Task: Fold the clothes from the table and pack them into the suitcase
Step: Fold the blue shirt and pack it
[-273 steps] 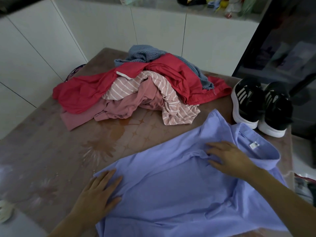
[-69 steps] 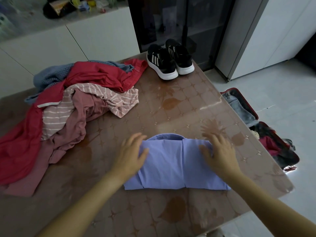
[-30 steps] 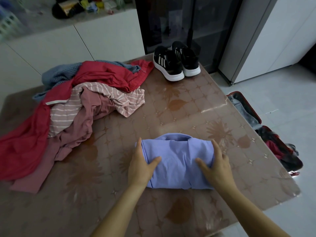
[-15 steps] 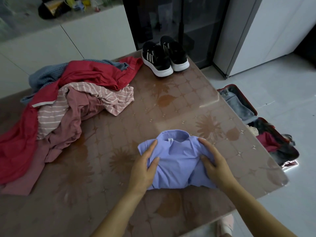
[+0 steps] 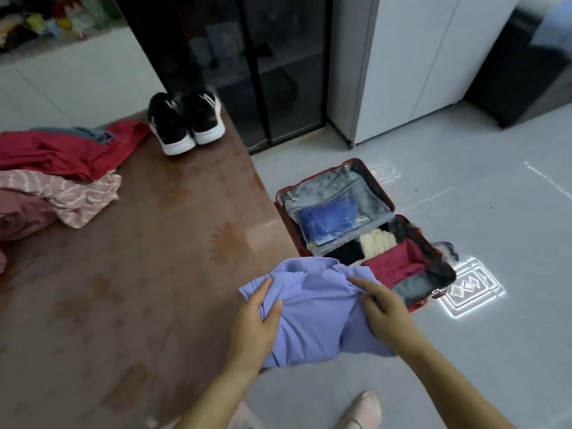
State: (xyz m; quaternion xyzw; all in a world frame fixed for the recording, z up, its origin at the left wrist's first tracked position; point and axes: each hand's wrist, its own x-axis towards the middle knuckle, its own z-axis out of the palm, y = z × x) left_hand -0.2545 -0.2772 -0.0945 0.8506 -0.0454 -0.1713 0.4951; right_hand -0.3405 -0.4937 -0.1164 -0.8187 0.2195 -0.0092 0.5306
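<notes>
A folded lilac shirt (image 5: pixel 315 314) hangs in the air past the table's right edge, held from both sides. My left hand (image 5: pixel 255 323) grips its left side and my right hand (image 5: pixel 383 314) grips its right side. Below and beyond it, a red suitcase (image 5: pixel 383 196) lies open on the floor, holding a blue bag, a cream item and dark red and grey clothes. A pile of unfolded clothes (image 5: pixel 55 178), red, striped pink and dusty pink, lies at the left of the brown table (image 5: pixel 139 274).
A pair of black sneakers (image 5: pixel 185 119) stands at the table's far corner. A dark glass cabinet (image 5: pixel 247 57) and white cupboards (image 5: pixel 418 57) rise behind. Pale slippers (image 5: pixel 359 410) show on the grey floor at the bottom edge.
Both hands have lifted the folded lilac shirt off the table and carried it right, beyond the edge toward the open suitcase. The view has swung right with them.
</notes>
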